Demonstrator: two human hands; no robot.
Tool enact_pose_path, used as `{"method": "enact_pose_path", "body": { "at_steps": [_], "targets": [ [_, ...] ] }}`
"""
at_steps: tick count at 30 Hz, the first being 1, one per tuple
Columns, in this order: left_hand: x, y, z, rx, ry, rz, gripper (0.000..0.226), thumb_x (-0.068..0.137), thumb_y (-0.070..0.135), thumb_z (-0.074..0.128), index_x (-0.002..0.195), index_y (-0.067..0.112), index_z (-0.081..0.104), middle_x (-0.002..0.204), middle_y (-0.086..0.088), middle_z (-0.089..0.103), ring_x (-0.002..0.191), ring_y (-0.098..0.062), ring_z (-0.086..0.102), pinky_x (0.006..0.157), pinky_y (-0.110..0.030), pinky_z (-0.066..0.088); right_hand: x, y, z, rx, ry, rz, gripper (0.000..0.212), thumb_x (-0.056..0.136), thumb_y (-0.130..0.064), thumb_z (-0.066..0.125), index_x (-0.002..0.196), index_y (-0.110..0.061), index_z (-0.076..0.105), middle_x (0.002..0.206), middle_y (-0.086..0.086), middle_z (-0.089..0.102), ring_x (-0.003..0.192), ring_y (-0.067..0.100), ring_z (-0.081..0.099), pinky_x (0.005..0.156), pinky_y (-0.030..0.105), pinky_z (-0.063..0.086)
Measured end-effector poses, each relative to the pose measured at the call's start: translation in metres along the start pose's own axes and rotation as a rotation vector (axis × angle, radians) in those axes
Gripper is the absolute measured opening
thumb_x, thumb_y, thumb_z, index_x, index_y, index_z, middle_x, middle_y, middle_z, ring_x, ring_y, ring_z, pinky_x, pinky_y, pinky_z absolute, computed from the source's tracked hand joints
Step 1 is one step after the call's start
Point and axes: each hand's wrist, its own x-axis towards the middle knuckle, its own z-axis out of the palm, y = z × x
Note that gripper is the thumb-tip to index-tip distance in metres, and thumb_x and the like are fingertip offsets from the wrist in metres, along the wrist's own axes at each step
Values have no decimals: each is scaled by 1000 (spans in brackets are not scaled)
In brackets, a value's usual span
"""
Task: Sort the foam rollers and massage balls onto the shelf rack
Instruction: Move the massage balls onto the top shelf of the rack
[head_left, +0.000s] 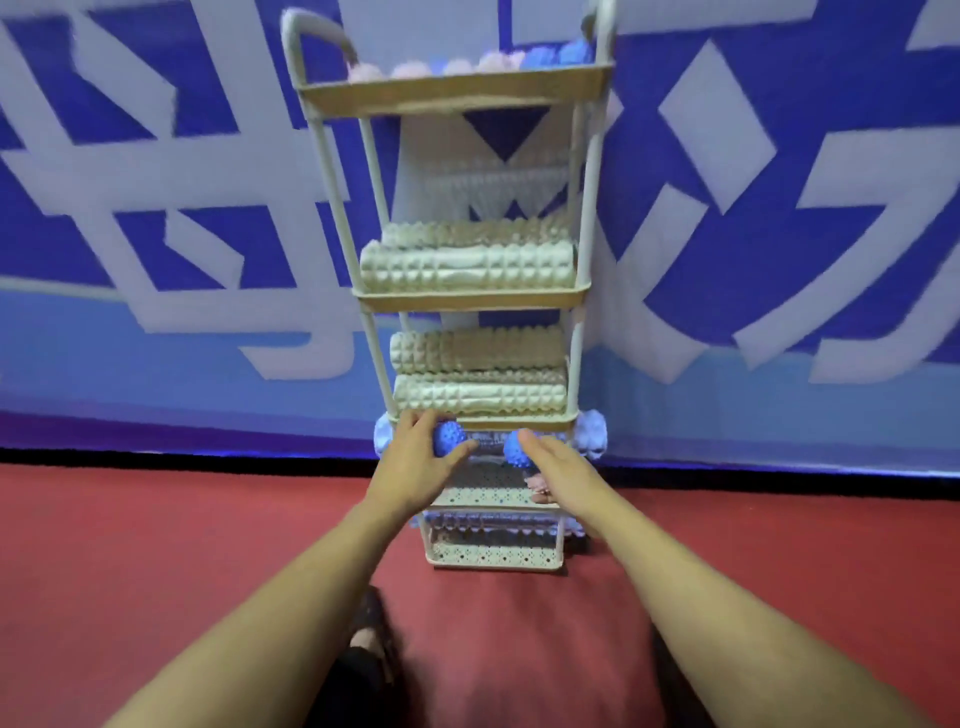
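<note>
The left hand (415, 457) grips one blue spiky ball (448, 438), fingers curled round it. The right hand (550, 465) holds a second blue ball (517, 449), fingers wrapped on its right side. Both sit just before the shelf rack (470, 301), beneath its third tier. A loose grip could drop a ball onto the red floor (156, 545), where it would likely roll away. The top tier holds pink and blue balls; the two middle tiers hold cream foam rollers (467, 265).

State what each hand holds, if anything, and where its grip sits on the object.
The left hand holds a blue spiky ball, fingers around its left side. The right hand holds another blue spiky ball by its right side.
</note>
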Motion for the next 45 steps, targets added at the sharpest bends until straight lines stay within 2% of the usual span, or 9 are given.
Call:
{"method": "enact_pose_path", "body": {
  "at_steps": [2,8,11,15,22,26,32,35,45],
  "targets": [
    [3,33,-36,4,53,51,47,85,57,68,122,29,59,115,1,49,108,-18,57,98,-39,47,-11,-46,-22,-20,23,-94,56,100,-56,46,108,-3,65,92,5,61,86,18,57,87,48,52],
    [0,114,-127,-33,216,180,46,87,56,67,123,30,57,115,4,47,101,-15,58,90,-33,49,-46,-157,-75,-204,143,-357,54,90,-72,42,78,-19,47,71,0,40,61,15,38,62,33,33],
    [0,144,-163,-30,276,213,50,87,54,69,127,28,56,117,2,49,103,-16,57,89,-31,47,-54,-196,-95,-307,215,-410,54,90,-75,38,83,-23,50,79,0,48,74,18,47,67,34,37],
    [9,173,-199,-94,349,207,58,83,55,73,131,28,53,123,4,56,106,-16,61,93,-41,53,-61,-235,-119,-359,307,-446,46,96,-66,41,112,-24,54,118,8,58,111,31,52,94,45,44],
    [73,200,-241,-203,409,183,49,86,38,77,127,19,58,117,3,64,98,-15,65,81,-25,50,-36,-312,-158,-458,350,-589,48,100,-57,42,133,-22,49,129,10,53,122,32,42,91,36,34],
    [130,208,-261,-157,448,211,51,87,38,75,131,17,59,123,-2,61,107,-17,63,93,-33,54,-2,-359,-167,-476,327,-623,52,98,-62,42,129,-21,48,123,10,57,124,32,47,94,43,43],
    [200,220,-271,-19,372,173,48,89,54,65,124,22,61,110,6,67,96,-13,64,81,-31,54,59,-400,-156,-517,279,-630,50,101,-61,35,125,-19,47,108,2,69,95,21,57,74,34,25],
    [224,210,-270,33,289,113,43,86,61,59,108,24,63,97,6,72,86,-14,68,80,-36,57,88,-407,-147,-480,198,-628,48,100,-63,37,117,-19,47,99,3,72,84,23,61,68,33,38],
    [253,176,-258,162,170,55,46,90,66,48,109,24,54,97,4,69,87,-17,67,85,-43,55,137,-404,-144,-732,229,-553,55,95,-63,49,120,-14,48,106,8,64,94,29,60,72,37,42]
  ]
}}
